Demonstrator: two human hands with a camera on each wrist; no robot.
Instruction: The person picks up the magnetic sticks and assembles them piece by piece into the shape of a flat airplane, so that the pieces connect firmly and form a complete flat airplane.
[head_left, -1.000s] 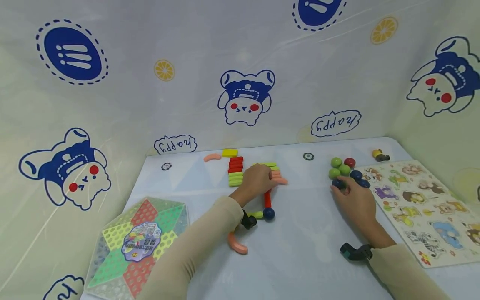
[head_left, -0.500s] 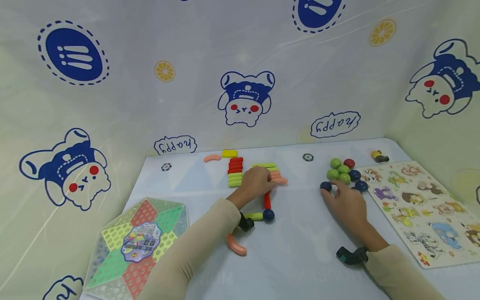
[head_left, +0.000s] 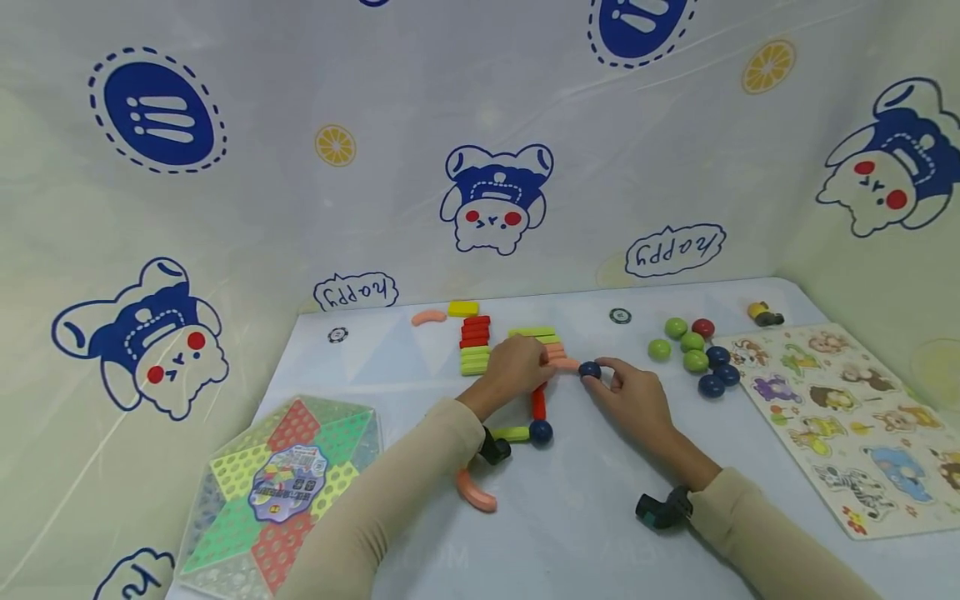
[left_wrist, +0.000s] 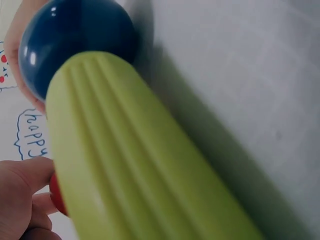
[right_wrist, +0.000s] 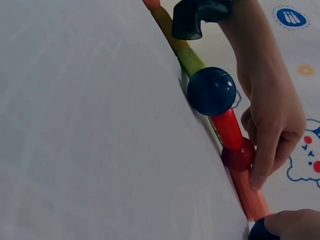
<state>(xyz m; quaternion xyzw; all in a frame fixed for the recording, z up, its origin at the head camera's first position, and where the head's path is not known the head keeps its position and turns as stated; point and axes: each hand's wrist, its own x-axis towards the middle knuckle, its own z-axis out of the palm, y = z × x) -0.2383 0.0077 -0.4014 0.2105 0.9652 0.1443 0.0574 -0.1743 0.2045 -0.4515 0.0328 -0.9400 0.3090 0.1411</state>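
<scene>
My left hand [head_left: 517, 362] pinches a red ball [left_wrist: 58, 195] between thumb and finger. In the right wrist view this red ball [right_wrist: 239, 155] joins a red stick [right_wrist: 227, 129] to a pink stick [right_wrist: 248, 194]. My right hand [head_left: 633, 404] pinches a dark blue ball [head_left: 590, 369] at the far end of the pink stick. The red stick [head_left: 539, 403] runs toward me to another blue ball [head_left: 541, 432], where a ribbed green stick [left_wrist: 135, 150] joins on. A curved pink stick [head_left: 476, 493] lies nearer me, partly hidden by my left forearm.
Loose green balls [head_left: 695, 361], blue balls [head_left: 711, 386] and a red ball [head_left: 702, 328] lie at right beside an animal puzzle board [head_left: 847, 417]. Green sticks [head_left: 474, 361] and red sticks [head_left: 475, 331] lie behind my left hand. A patterned box [head_left: 300, 442] stands at left.
My right hand has carried a blue ball leftward from the loose balls to the pink stick's end. A green ball has shifted left from the group. My left hand stays in place.
</scene>
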